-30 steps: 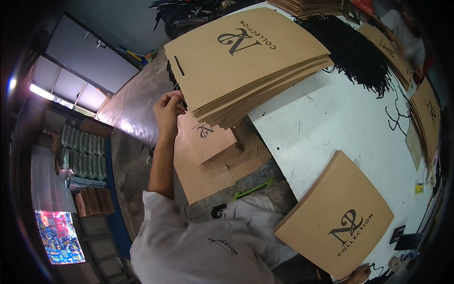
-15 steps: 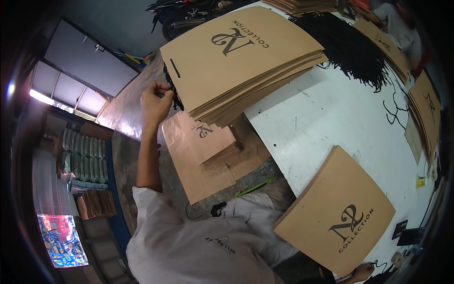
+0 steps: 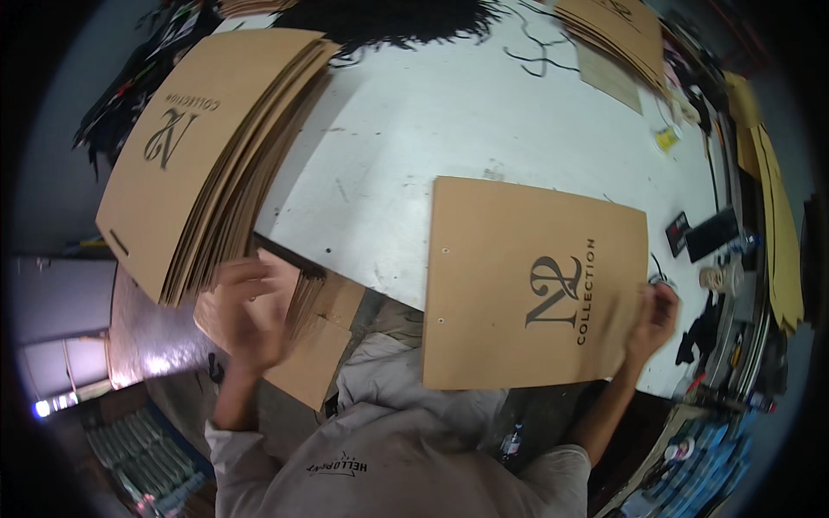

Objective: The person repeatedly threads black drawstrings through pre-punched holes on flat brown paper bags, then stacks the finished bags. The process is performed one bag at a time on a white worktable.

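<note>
A short stack of flat brown paper bags lies squarely before me, the top one with a dark printed logo and two small holes along its left edge. My right hand is at the stack's right edge, fingers closed on a thin black cord, whose end sticks up above them. My left hand, blurred, hovers beside the lower corner of a taller bag stack on the left. Its fingers look loosely apart, with nothing visible in them. The top bag there has a short black cord handle.
A heap of black cords lies at the table's far edge, with loose cords beside it. More bags are at the far right. A phone-like dark object and yellow spool sit right. Brown sheets lie below the table edge.
My view has turned right, bringing the short bag stack to the middle. My left hand has left the tall stack's handle edge and come nearer me. My right hand now shows more fully.
</note>
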{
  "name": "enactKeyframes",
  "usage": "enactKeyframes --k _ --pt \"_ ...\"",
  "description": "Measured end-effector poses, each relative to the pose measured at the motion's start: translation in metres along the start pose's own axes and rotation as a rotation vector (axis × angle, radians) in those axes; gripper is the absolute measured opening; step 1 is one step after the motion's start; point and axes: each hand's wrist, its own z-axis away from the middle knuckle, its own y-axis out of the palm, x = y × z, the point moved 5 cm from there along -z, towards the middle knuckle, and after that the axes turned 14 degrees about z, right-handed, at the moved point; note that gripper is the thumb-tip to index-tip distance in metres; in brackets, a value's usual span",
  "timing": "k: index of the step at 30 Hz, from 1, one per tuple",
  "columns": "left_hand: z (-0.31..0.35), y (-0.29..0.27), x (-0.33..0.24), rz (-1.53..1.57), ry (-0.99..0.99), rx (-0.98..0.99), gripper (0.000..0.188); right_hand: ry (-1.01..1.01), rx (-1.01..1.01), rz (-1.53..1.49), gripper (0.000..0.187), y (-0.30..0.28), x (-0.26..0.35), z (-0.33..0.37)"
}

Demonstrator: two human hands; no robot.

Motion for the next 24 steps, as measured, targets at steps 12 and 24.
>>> enactKeyframes --k 12,24 --pt "0.030 0.210 0.072 0.595 -0.879 0.273 0.033 -0.265 0.568 0.202 0.037 0.084 0.100 0.077" --pt "0.034 0.221 0.069 0.825 -0.943 0.055 0.035 -0.299 0.683 -0.152 0.021 0.147 0.141 0.068"
